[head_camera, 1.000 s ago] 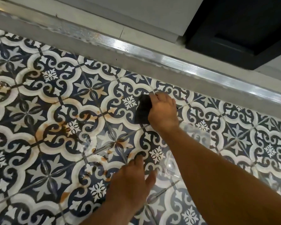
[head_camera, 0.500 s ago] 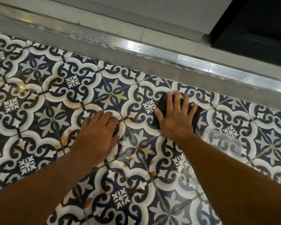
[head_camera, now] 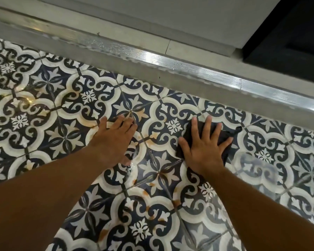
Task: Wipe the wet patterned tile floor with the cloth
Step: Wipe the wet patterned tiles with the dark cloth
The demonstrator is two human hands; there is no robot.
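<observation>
A person's right hand presses flat, fingers spread, on a dark cloth on the wet patterned tile floor, just below the metal threshold strip. The left hand, also flat and open, has advanced toward the strip since half a second ago, planted left of the cloth.
</observation>
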